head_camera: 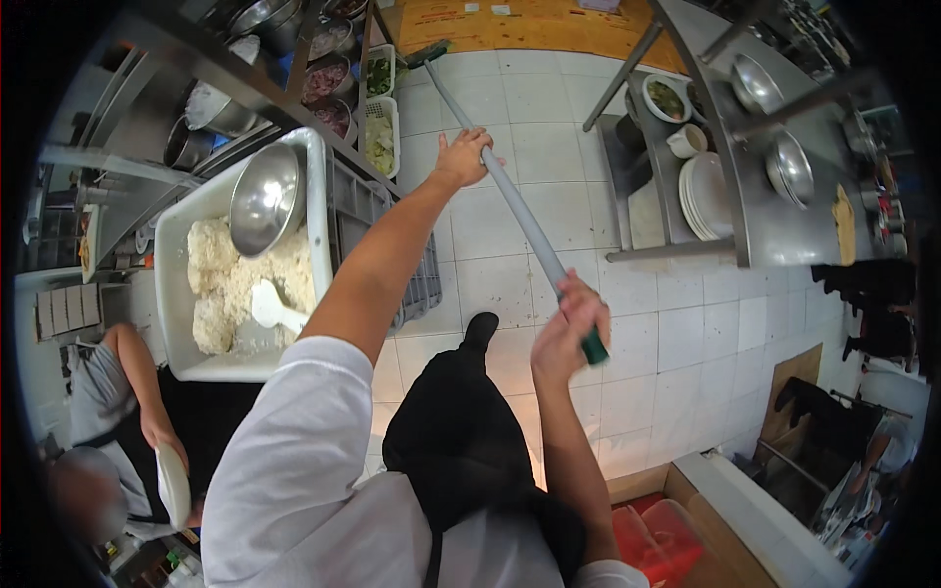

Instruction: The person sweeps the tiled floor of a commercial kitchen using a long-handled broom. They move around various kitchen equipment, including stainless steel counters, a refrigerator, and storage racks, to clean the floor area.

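Both my hands grip a long grey broom handle [523, 213] that slants away across the floor. My left hand [464, 158] is wrapped around it farther up, with the thumb side toward the shelves. Close to its green end cap [594, 347], my right hand [570, 327] clasps the near part of the handle and looks slightly blurred. At the far end a dark green broom head [426, 54] rests on the tiles beside the edge of flattened cardboard [529, 26]. White floor tiles [489, 220] lie under the handle.
At left a white tub [323, 206] holds cooked rice, a steel bowl [268, 198] and a white scoop [276, 307]. It sits by grey crates [423, 287]. A co-worker [136, 411] holds a white plate. At right, a steel table [779, 213] has plates [709, 195] beneath. A cardboard box [720, 522] stands near my right.
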{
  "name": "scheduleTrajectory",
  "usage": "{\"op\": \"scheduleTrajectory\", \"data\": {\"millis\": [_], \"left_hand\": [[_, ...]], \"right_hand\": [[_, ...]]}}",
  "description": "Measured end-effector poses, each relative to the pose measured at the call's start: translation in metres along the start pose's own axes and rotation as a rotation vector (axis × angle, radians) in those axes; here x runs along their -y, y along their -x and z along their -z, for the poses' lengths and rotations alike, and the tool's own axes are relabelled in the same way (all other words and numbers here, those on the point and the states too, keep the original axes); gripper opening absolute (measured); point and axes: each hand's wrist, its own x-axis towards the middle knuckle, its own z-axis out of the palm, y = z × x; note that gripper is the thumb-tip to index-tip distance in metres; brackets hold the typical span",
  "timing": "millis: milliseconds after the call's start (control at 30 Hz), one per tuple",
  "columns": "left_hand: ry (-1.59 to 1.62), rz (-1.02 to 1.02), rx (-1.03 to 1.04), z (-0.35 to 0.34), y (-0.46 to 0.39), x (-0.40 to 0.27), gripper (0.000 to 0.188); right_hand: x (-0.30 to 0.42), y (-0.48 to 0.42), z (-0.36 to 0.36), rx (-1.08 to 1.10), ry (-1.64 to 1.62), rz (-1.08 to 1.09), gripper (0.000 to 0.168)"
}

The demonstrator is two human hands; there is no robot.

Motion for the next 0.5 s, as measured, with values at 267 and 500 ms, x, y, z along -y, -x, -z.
{"op": "scheduleTrajectory", "data": {"millis": [267, 500], "left_hand": [[0.208, -0.018, -0.050, -0.017, 0.026, -0.046, 0.037], [0.700, -0.293, -0.064, 0.052, 0.025, -0.162, 0.019]], "right_hand": [[0.009, -0.077, 0.004, -0.091, 0.212, 0.133, 0.028], [0.181, -0.167, -0.021, 0.232, -0.262, 0.143, 0.025]]}}
